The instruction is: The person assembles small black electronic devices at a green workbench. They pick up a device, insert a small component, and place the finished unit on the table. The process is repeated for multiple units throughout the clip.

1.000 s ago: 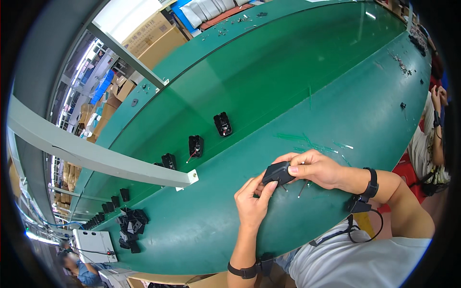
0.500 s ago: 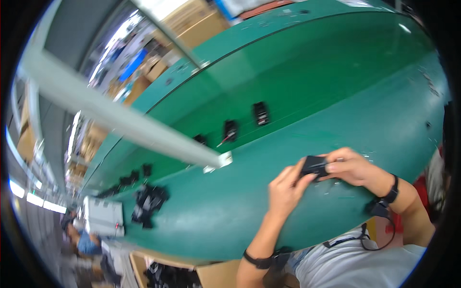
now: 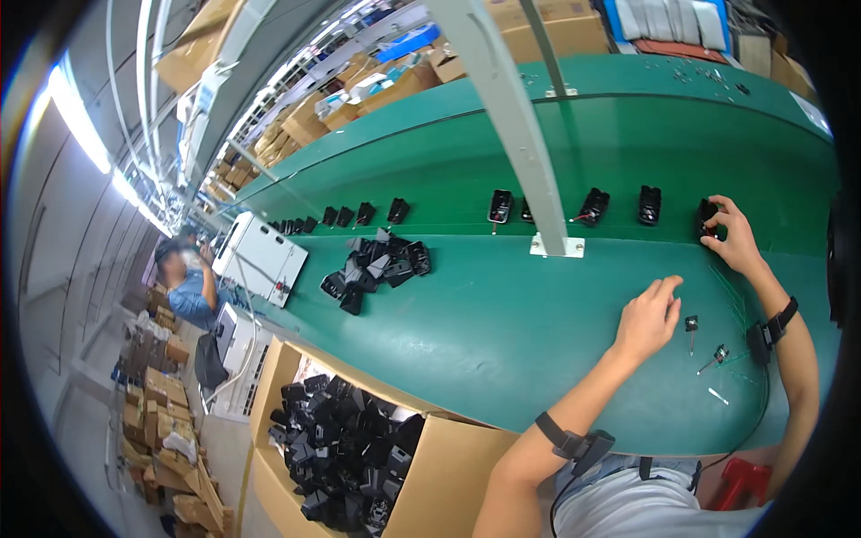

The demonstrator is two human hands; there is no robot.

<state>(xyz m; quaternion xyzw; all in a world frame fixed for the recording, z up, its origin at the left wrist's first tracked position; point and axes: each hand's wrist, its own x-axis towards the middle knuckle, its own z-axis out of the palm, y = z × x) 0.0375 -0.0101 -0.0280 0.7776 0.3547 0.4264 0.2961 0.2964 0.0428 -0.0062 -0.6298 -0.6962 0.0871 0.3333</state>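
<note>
The right hand has its fingers curled on a small black plastic moulded part, which sits on the far strip of the green conveyor belt. The left hand hovers half open and holds nothing, just beside a small black key-like piece. The open brown cardboard box holds a heap of black plastic parts, too many to count. Four similar black parts stand in line left of the held one.

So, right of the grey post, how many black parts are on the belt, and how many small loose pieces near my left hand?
Black parts: 3, one under the right hand
Small loose pieces: 3
Total: 6
</note>
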